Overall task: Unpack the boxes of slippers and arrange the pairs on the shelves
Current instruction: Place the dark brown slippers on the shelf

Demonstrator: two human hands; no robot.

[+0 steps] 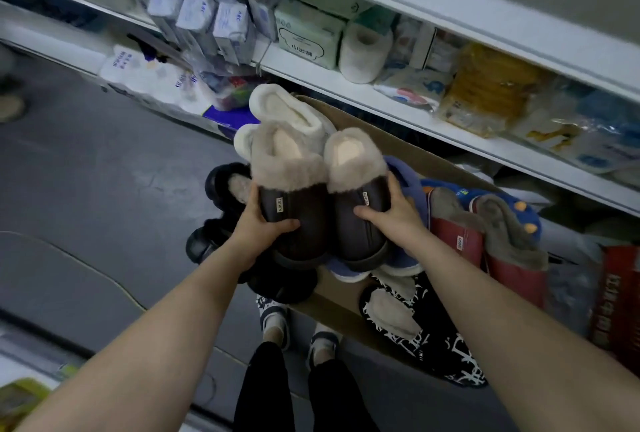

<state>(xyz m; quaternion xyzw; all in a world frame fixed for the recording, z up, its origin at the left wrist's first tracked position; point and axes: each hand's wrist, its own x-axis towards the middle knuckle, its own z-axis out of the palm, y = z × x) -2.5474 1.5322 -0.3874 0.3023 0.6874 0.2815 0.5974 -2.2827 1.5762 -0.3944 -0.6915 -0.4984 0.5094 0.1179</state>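
A pair of dark brown slippers with beige fur lining is held side by side, toes towards the person, above an open cardboard box. One slipper is gripped by the left hand, whose fingers are curled round its outer side, with the thumb laid across the upper. The other is gripped in the same way by the right hand.

Just beyond the fingers, a pair of cream slippers is seen at the far end of the box. Blue slippers lie directly beneath the right hand, and red slippers with grey fur are stood further to its right. Black-and-white patterned slippers are placed nearer the person. Black slippers are piled left of the left hand.

Beyond the box, a white shelf is loaded with a paper roll and a green packet. The grey floor is seen to the left.
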